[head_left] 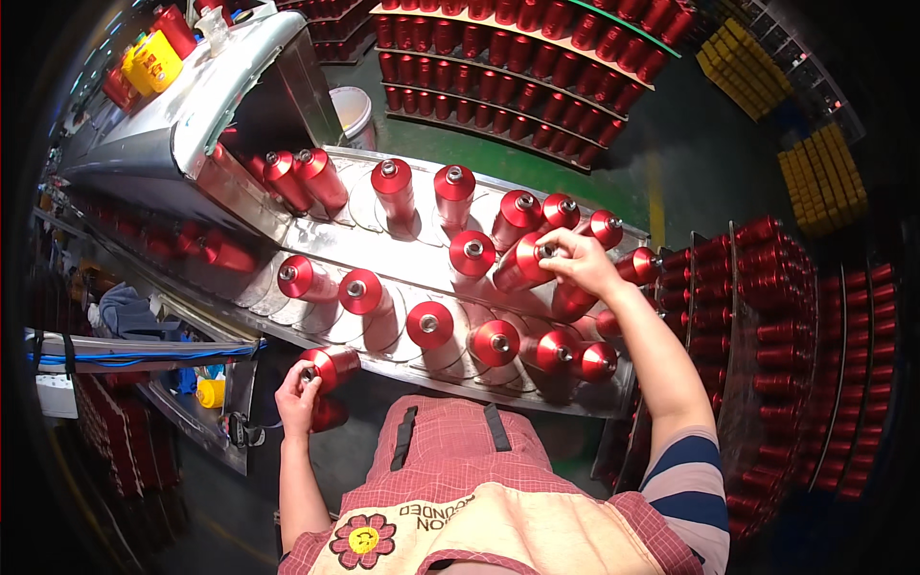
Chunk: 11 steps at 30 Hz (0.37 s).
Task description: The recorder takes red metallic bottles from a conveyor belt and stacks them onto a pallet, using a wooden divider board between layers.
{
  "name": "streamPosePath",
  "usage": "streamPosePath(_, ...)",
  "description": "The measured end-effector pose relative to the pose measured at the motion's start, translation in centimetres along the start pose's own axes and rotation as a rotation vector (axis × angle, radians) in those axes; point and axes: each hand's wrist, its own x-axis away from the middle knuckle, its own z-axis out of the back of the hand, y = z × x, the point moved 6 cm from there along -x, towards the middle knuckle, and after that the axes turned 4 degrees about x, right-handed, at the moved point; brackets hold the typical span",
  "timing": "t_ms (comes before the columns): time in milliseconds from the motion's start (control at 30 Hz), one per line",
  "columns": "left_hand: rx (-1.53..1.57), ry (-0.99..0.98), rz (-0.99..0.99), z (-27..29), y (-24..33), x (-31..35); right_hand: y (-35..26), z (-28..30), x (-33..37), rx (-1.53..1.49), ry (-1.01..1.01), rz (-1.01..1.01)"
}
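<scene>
My left hand [296,401] pinches the silver neck of a glossy red metal bottle [333,367], which is tilted and held off the near edge of the conveyor [422,257]. Over the far right part of the conveyor, my right hand [583,263] has its fingers closed at the neck of another red metal bottle [519,267]. That one leans a little, and whether its base rests on the belt is hidden. Several similar bottles stand upright around it, one close on its left [472,255]. A near row includes a bottle [494,343] beside the conveyor's front rim.
At the left the conveyor runs out of a metal hood [144,134] with a yellow container [151,62] on top. Racks of red bottles [508,86] stand beyond, and more racks [767,335] at the right. A white bucket [353,115] is behind the conveyor. Yellow stacks [821,177] stand far right.
</scene>
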Motion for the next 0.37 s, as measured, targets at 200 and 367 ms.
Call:
streamPosePath(200,-0.003,0.023,0.011,0.4,-0.2,-0.2,2.3,-3.0,-2.1,0.138,-0.052,0.012)
streamPosePath(367,-0.028,0.029,0.017,0.3,0.4,-0.1,3.2,-3.5,-1.8,0.222,-0.047,0.008)
